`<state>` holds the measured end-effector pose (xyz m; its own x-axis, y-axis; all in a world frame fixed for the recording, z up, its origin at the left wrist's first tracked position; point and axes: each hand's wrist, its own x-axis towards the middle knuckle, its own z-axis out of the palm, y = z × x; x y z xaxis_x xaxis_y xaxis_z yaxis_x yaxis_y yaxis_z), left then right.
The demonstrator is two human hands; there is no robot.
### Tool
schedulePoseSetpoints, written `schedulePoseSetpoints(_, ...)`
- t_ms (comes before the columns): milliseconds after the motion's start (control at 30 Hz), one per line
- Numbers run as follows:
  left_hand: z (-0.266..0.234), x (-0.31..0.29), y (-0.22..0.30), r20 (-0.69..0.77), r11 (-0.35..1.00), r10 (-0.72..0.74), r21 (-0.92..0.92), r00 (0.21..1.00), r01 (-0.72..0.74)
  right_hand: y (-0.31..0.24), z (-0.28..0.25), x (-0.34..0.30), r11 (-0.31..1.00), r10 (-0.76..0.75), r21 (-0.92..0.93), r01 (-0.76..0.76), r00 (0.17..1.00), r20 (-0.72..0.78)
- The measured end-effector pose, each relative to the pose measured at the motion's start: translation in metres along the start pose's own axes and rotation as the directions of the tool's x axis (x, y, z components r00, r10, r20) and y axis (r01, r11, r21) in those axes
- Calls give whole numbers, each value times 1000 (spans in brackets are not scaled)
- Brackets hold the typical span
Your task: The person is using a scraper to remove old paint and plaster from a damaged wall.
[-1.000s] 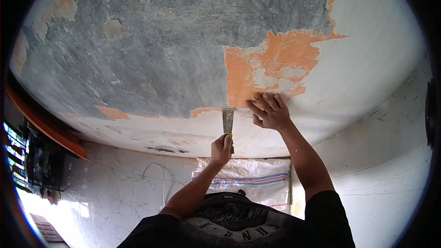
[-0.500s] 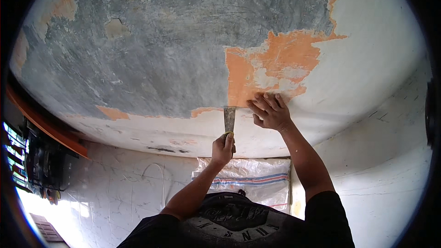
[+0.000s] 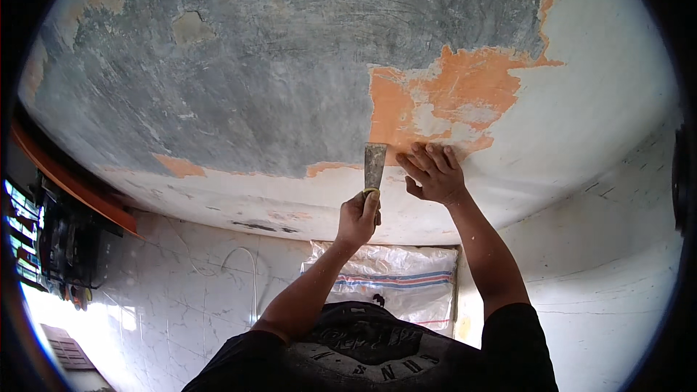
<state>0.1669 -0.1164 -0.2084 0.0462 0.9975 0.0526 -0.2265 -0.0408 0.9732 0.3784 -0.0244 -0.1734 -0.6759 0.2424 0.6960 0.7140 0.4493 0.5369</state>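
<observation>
My left hand (image 3: 359, 218) is closed around the handle of a scraper (image 3: 375, 165) with a flat, stained metal blade. The blade's wide end meets the wall (image 3: 276, 109) at the lower edge of the orange patch (image 3: 392, 112), beside the bare grey area. To the right, my right hand (image 3: 437, 176) rests with spread fingers against the surface, its fingertips at the bottom of the orange patch. Nothing shows in that hand. White paint (image 3: 595, 123) covers the surface to the right of the patch and below it.
A plastic sheet (image 3: 396, 287) with blue and red stripes hangs behind me. At the left are an orange-brown ledge (image 3: 80, 185) and dark hanging items (image 3: 69, 247) by a bright opening. A pale cable (image 3: 254, 283) runs along the marbled tiles (image 3: 181, 283).
The scraper in my left hand has moved up and slightly right, its blade now higher along the orange patch. My right hand stays on the surface. The view has shifted a little.
</observation>
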Motion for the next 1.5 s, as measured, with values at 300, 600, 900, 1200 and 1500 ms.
schedulePoseSetpoints(300, -11, -11, -27, -34, 998, -55, 16, 998, 56, -1, 1, -3, 1000, 11, 19, -12, 1000, 7)
schedulePoseSetpoints(600, -8, 4, -3, -11, 997, 26, 71, 1000, -26, 0, 0, -1, 1000, -9, -22, 9, 1000, -29)
schedulePoseSetpoints(900, 0, -12, -24, -57, 997, -71, 20, 996, 73, 1, 4, -6, 1000, -7, -11, 7, 1000, -3)
schedulePoseSetpoints(1200, -3, -4, -17, -55, 999, -27, -38, 998, 25, -1, 2, -1, 1000, 3, 3, -3, 1000, -22)
schedulePoseSetpoints(1500, 0, -14, -13, -60, 995, -84, -59, 995, 80, 0, 3, -4, 1000, 7, -8, -7, 1000, -9)
